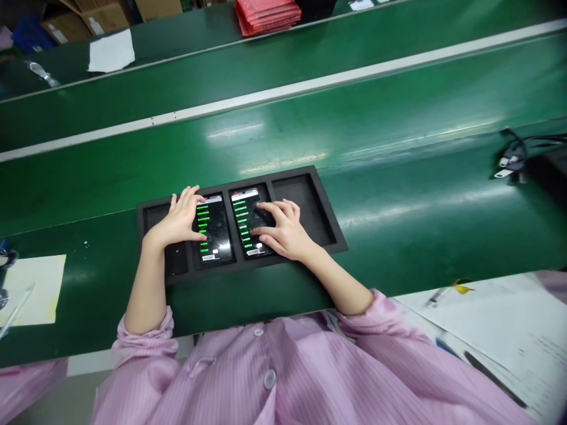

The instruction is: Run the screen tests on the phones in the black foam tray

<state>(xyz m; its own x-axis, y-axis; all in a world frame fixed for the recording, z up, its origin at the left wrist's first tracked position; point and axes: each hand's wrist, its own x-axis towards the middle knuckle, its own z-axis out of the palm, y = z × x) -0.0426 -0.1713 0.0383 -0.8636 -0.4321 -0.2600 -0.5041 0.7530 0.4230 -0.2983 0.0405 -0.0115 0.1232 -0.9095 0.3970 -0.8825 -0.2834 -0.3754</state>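
1. Two phones lie face up in a black tray on the green belt. The left phone and the right phone fill the two middle pockets, side by side. Both screens are lit with green lines of text.
2. The left hand rests open on the left phone. Its fingers are spread, it grasps nothing, and the fingertips touch the screen's left part.
3. The right hand rests open on the right phone. Its fingers fan leftward across the screen and close on nothing.
4. The outer tray pockets on the far left and far right hold no phone.
5. Risk: several spread fingers contact each screen at once. A stray fingertip could trigger the wrong line.
6. Risk: working both screens together splits attention. A result on one could be misread.
7. Risk: sideways pressure could shift a phone in its pocket or slide the tray on the smooth belt.
8. Papers and a pen lie near right. Cables lie far right.
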